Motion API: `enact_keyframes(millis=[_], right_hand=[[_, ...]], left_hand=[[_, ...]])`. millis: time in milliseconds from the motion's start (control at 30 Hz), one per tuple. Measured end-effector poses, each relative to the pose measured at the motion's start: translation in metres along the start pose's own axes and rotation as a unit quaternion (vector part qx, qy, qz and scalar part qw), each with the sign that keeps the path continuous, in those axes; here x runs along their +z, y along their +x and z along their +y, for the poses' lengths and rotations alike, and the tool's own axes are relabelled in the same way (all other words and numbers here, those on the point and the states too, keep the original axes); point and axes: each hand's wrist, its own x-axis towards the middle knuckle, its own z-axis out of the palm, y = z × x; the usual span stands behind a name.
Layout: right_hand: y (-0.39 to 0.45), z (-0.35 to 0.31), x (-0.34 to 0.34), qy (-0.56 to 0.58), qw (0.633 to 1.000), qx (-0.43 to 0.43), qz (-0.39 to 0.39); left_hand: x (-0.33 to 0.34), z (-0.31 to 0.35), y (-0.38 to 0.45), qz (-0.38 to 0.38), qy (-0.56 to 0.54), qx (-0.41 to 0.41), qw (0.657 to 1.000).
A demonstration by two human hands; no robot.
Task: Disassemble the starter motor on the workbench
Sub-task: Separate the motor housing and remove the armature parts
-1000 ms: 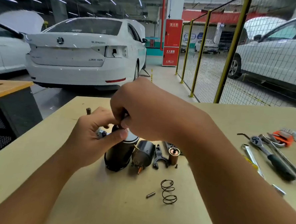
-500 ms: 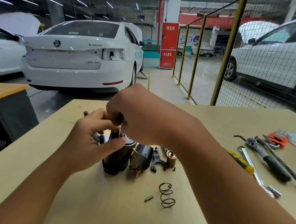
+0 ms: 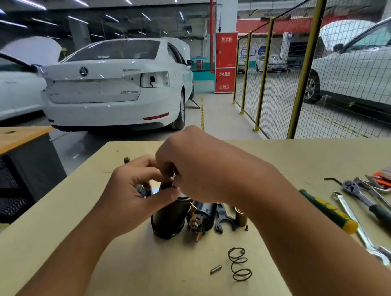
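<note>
Near the middle of the table (image 3: 281,157), your two hands meet over the top of the starter motor (image 3: 169,217), a dark cylinder standing upright on the tan surface. Your left hand (image 3: 132,194) curls round the upper end of the motor, thumb pressed across its top rim and fingers wrapped behind it. Your right hand (image 3: 202,169) sits above and just right of it, fingers curled down and pinching something small at the motor's top; what it pinches is hidden by the knuckles. Just beside the motor on its right lies a black solenoid (image 3: 203,217) with brass terminals, touching or nearly touching the motor. Next to that lie a black fork lever (image 3: 223,219) and a small brass-coloured sleeve (image 3: 240,217), partly covered by your right forearm. Closer to the near edge lie a coil spring (image 3: 239,263) and, just left of it, a short pin (image 3: 216,269). Toward the right edge lie a screwdriver (image 3: 330,212) with a green and yellow handle, a spanner (image 3: 359,228), a ratchet (image 3: 367,201) and an orange holder of hex keys (image 3: 388,178). A small dark stud (image 3: 126,160) stands beyond your left hand, toward the far edge.
</note>
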Motion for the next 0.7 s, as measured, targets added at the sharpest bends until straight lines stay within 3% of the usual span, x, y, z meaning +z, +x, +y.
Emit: enact_keyframes(millis=[167,467,700], right_hand=[[0.005,0.0,0.01,0.029,0.999,0.04,-0.011],[0.002,0.016,0.001,0.066,0.996,0.003,0.062],[-0.003,0.04,-0.008,0.097,0.988,0.056,0.104]], left_hand=[[0.003,0.003,0.001,0.002,0.001,0.026,1.0],[-0.005,0.001,0.0,-0.038,-0.022,-0.005,0.999],[-0.001,0.005,-0.001,0.012,0.0,-0.015,1.0]])
